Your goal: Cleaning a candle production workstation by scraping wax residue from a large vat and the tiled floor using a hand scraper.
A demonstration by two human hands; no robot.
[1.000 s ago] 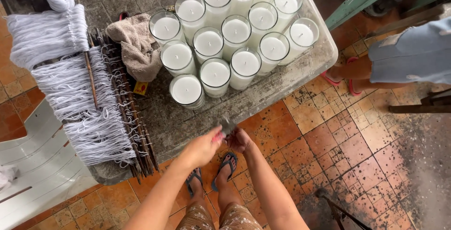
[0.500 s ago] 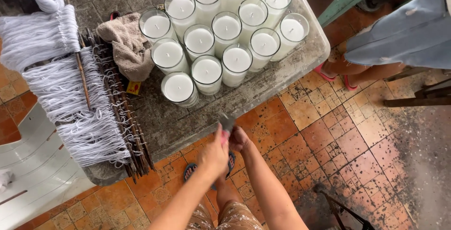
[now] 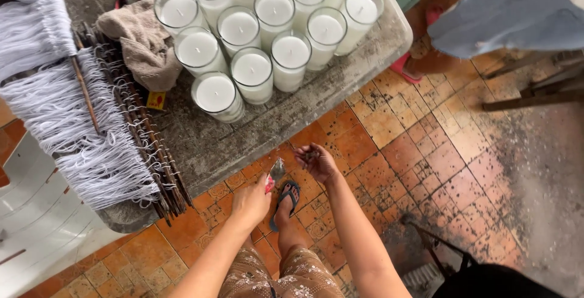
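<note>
Pinching a small thin grey metal piece (image 3: 278, 168) in our left hand (image 3: 250, 199), likely light and stiff, we curl right hand (image 3: 316, 161) fingers around dark bits at one o'clock.

We see a grey stone table (image 3: 255, 134) over worn orange floor tiles (image 3: 420, 152); right of the table stand wooden chair legs (image 3: 535, 94), left a white plastic chair (image 3: 36, 225).

candle jars (image 3: 267, 24) on table (image 3: 255, 146), hands (low)

Candle workshop, poured glass candles (image 3: 252, 74), wick bundles (image 3: 73, 134), worn bench (image 3: 243, 140)
</note>
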